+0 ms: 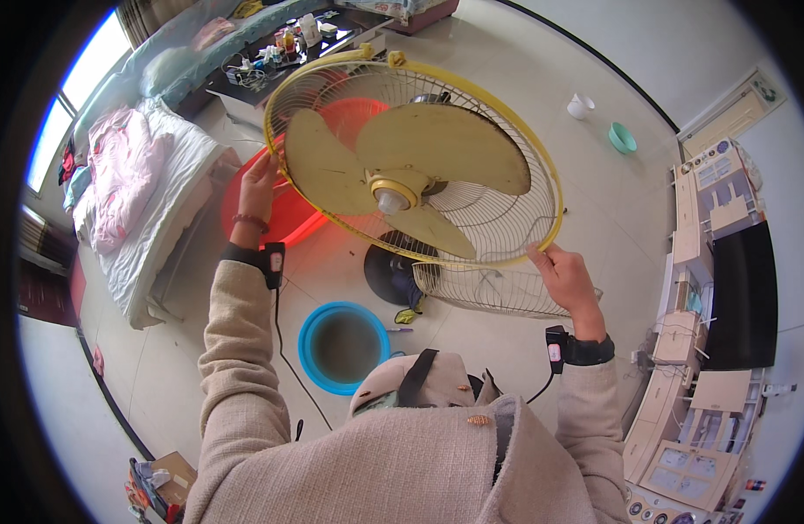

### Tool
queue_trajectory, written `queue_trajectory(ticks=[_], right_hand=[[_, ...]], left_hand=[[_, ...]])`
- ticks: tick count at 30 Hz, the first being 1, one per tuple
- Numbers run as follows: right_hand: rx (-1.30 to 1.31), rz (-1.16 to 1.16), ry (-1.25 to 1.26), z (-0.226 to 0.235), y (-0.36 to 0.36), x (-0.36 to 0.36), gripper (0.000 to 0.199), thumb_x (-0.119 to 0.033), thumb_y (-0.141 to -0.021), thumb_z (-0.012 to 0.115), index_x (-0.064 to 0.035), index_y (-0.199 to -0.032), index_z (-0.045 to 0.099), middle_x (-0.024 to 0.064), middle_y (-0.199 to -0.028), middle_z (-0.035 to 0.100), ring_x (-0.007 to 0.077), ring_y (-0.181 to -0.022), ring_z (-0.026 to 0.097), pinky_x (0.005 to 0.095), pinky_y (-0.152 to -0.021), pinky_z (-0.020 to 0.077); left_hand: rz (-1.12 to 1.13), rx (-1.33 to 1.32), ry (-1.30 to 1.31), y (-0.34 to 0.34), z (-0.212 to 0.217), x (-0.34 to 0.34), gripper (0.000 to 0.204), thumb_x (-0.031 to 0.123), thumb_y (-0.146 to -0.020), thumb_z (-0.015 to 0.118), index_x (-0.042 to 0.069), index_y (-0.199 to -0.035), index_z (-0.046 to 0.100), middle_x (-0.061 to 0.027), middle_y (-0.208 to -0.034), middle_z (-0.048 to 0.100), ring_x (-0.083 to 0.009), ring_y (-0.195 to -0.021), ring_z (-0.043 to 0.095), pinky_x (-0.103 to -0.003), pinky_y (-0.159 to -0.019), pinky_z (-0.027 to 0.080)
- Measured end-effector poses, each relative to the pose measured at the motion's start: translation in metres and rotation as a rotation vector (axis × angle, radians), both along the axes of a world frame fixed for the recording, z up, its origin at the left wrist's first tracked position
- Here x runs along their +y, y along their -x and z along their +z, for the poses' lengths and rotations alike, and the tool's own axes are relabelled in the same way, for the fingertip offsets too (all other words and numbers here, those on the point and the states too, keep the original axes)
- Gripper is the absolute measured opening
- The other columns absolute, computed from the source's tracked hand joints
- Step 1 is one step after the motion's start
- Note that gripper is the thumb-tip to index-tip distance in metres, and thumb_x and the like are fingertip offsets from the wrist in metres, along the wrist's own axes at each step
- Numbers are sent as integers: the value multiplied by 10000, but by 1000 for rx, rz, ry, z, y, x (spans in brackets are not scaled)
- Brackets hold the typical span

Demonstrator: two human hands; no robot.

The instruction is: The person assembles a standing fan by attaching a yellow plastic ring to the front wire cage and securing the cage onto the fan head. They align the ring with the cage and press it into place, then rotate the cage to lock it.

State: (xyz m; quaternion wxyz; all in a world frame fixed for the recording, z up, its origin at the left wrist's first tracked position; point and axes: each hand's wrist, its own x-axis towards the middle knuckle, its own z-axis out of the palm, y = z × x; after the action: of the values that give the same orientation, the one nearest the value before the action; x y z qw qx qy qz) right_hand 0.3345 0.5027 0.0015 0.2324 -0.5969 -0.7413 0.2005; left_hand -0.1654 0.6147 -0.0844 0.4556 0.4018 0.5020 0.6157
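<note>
A large electric fan [441,144] tilts up in front of me, with cream-yellow blades and a wire rear guard ringed in yellow. No front guard covers its blades. My left hand [259,185] is closed on the left edge of the yellow ring. At the lower right of the same ring, my right hand [566,278] grips it between thumb and fingers. Below the fan stands a round black base [380,269] with a dark cloth on it. Beside that, a separate wire guard [507,293] rests low, partly hidden by the fan.
A blue basin [308,345] of murky water sits close to me. Behind the fan's left side is a red basin [297,229]. A white-covered table [179,192] with pink clothing stands left, and a television [741,301] and cabinets line the right.
</note>
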Motion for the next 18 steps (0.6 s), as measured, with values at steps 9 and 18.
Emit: queue_trajectory(ticks=[9, 18], right_hand=[[-56, -9, -25, 5, 5, -1, 401, -358, -933, 528, 3, -776, 608, 183, -560, 526, 346, -510, 530, 396, -484, 402], [-118, -29, -38, 6, 10, 0, 388, -335, -930, 519, 3, -758, 603, 197, -596, 561, 381, -568, 563, 430, -501, 414]], left_hand=[[27, 153, -57, -12, 37, -5, 325, 215, -975, 494, 95, -1271, 553, -6, -1149, 622, -109, -1020, 596, -267, -736, 545], [24, 234, -304, -11, 61, 6, 329, 128, -966, 498, -1, -1266, 535, -67, -1158, 623, -153, -1063, 588, -265, -916, 460]])
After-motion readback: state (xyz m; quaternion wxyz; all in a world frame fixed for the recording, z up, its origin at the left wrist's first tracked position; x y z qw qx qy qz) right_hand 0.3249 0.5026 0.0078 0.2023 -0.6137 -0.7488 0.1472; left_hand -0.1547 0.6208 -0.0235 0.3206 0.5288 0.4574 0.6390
